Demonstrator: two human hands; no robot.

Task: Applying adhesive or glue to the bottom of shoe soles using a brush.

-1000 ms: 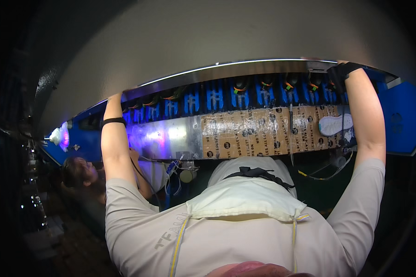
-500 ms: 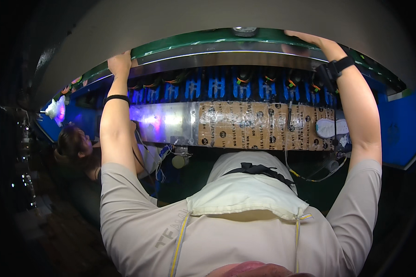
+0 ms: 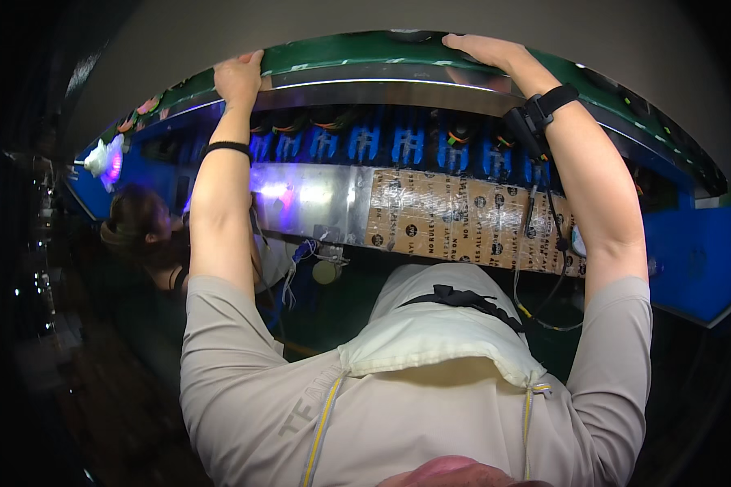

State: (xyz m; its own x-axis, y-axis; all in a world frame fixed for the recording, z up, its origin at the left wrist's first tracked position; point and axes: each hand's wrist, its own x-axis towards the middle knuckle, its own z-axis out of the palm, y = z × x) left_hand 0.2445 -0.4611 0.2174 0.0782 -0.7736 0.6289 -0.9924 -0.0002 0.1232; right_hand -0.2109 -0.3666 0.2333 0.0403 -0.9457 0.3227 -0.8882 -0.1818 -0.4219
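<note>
A green conveyor belt (image 3: 341, 50) with a shiny metal edge runs across the far side, its back cut off by a grey surface. My left hand (image 3: 238, 77) rests at the belt's left part; its fingers are mostly hidden, so what they hold, if anything, does not show. Farther right, my right hand (image 3: 483, 50) lies over the belt with its fingers stretched to the left and nothing visible in them. Between the hands, a dark rounded thing (image 3: 410, 36) shows partly at the belt's far edge. Its kind cannot be made out.
Below the belt hang several blue holders (image 3: 408, 146) with dark items. Under them are a metal sheet (image 3: 317, 195) and printed brown cardboard (image 3: 463, 215). A person (image 3: 142, 219) is at the left by a lit white fan-like thing (image 3: 104, 161). A cable (image 3: 560, 243) hangs near my right arm.
My right hand has moved left along the belt, closer to my left hand. The whole view has shifted and tilted slightly. My left hand stays at the belt.
</note>
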